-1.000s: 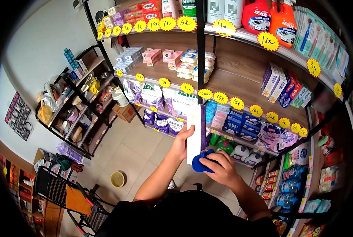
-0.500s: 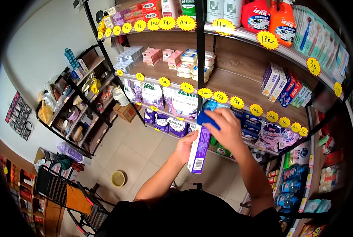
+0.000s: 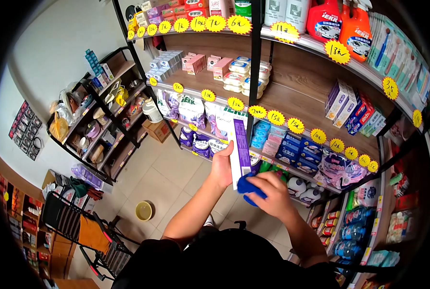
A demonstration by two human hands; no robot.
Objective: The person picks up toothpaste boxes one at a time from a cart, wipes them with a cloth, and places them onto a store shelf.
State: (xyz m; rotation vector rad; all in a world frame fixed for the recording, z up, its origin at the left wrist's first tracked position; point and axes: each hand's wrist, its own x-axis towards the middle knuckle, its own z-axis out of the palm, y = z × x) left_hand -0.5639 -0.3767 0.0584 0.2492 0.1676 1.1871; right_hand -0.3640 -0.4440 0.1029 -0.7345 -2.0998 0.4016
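Note:
My left hand (image 3: 221, 166) is closed around a long white and purple box (image 3: 242, 147), held upright in front of the shelves. In my right hand (image 3: 271, 192) is a bunched blue cloth (image 3: 250, 187), pressed against the box's lower end. The cloth hides that end. Similar boxes, purple and white (image 3: 340, 102), stand on the middle shelf to the right, beside red and blue boxes (image 3: 361, 113).
The shelf unit (image 3: 292, 86) ahead carries soap boxes (image 3: 194, 63), detergent bags (image 3: 192, 111) and yellow price tags. Bottles fill the side shelf (image 3: 352, 231) at right. A folding chair (image 3: 75, 226) and a bowl (image 3: 144, 211) are on the floor at left.
The blue cloth in my right hand has moved from the box's top end down to its bottom end. My left hand still holds the box, now slightly higher; the view has shifted a little.

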